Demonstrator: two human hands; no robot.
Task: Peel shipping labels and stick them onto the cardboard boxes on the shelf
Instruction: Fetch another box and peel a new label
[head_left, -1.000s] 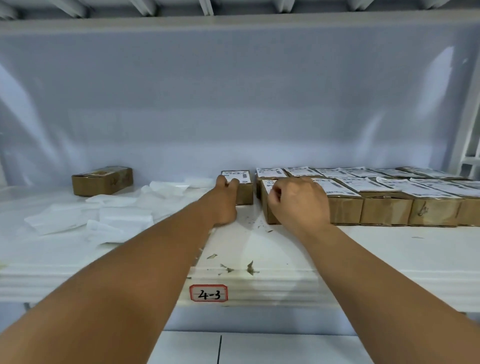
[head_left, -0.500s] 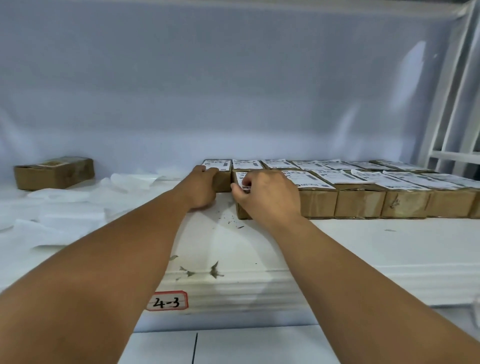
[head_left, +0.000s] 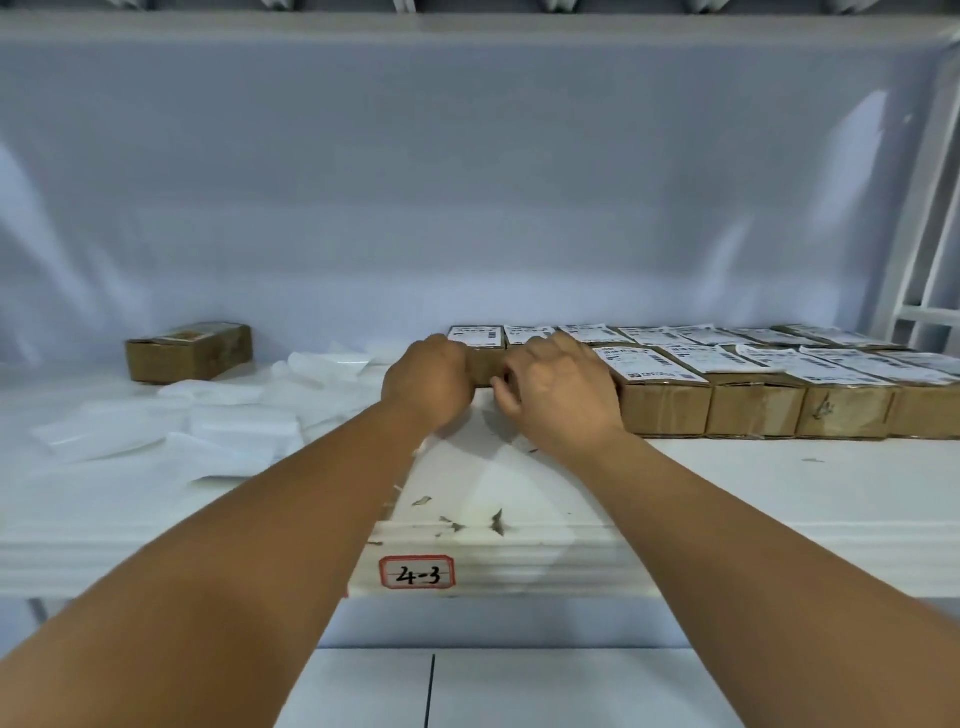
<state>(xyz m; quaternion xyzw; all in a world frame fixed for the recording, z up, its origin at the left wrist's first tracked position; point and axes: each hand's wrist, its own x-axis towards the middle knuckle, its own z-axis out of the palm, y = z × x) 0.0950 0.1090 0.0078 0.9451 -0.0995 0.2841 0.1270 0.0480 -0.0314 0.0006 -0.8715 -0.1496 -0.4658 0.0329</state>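
Left hand (head_left: 428, 387) curls on the end box (head_left: 480, 364), right hand (head_left: 563, 392) grips its neighbour (hidden underneath); other boxes (head_left: 665, 405) wear labels (head_left: 649, 364), lone box (head_left: 189, 353) looks bare.

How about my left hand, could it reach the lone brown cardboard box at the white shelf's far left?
Probably yes. Between the left hand and the lone brown cardboard box lie only flat white paper sheets on the white shelf; nothing stands in the way.
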